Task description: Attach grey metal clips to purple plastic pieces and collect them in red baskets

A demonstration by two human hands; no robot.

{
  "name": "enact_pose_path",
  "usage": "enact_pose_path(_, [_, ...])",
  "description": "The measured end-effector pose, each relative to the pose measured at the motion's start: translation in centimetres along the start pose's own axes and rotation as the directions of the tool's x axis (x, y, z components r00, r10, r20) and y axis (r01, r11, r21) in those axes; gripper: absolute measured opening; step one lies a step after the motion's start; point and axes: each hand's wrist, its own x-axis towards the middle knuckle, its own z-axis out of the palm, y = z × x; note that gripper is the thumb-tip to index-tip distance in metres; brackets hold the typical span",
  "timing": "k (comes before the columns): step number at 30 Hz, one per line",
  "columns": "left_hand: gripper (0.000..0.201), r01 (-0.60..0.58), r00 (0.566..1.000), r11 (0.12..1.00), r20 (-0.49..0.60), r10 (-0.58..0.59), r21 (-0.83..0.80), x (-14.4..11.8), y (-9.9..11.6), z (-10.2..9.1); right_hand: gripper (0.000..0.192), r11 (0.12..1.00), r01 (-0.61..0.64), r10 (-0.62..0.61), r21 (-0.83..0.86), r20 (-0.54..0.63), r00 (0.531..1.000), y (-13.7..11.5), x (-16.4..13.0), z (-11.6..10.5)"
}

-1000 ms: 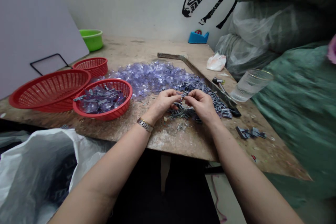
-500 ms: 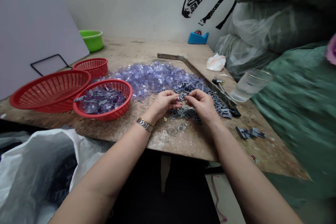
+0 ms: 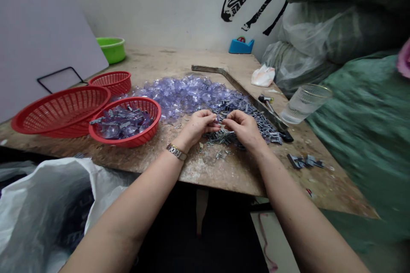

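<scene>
in the head view, the right hand is sitting closer to the left hand than a moment ago, suggesting that two-handed handling of the clear part is continuing. the left hand is pinching this part beside the grey pile; the right is keeping thumb and finger narrow, its grip being impossible to tell, and both hands are reaching forward, converging.

A small workshop: scuffed worktable, heaped plastic parts, red baskets, apparently stuffed sacks.
</scene>
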Motion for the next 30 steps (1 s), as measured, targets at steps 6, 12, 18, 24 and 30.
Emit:
enact_pose_path(6, [0.019, -0.025, 1.000, 0.998, 0.002, 0.025, 0.062, 0.04, -0.29, 0.03, 0.020, 1.000, 0.005, -0.005, -0.019, 0.002, 1.000, 0.12, -0.01, 0.03])
enact_pose_path(12, [0.021, -0.058, 0.998, 0.992, 0.025, 0.055, 0.116, 0.05, -0.40, 0.06, 0.019, 0.997, 0.020, -0.020, -0.075, -0.006, 1.000, 0.20, -0.08, -0.04])
enact_pose_path(18, [0.022, -0.085, 0.996, 0.980, 0.026, 0.082, 0.180, -0.02, -0.41, 0.07, 0.018, 0.991, 0.038, -0.039, -0.129, -0.004, 0.999, 0.24, -0.09, -0.05])
enact_pose_path(24, [0.020, -0.097, 0.995, 0.969, 0.012, 0.097, 0.225, 0.07, -0.52, 0.14, 0.016, 0.978, 0.066, -0.067, -0.198, -0.002, 0.998, 0.12, -0.18, -0.11])
enact_pose_path(30, [0.022, -0.084, 0.996, 0.976, 0.004, 0.085, 0.200, 0.17, -0.68, 0.16, 0.017, 0.967, 0.091, -0.093, -0.237, 0.003, 0.996, 0.04, -0.25, -0.05])
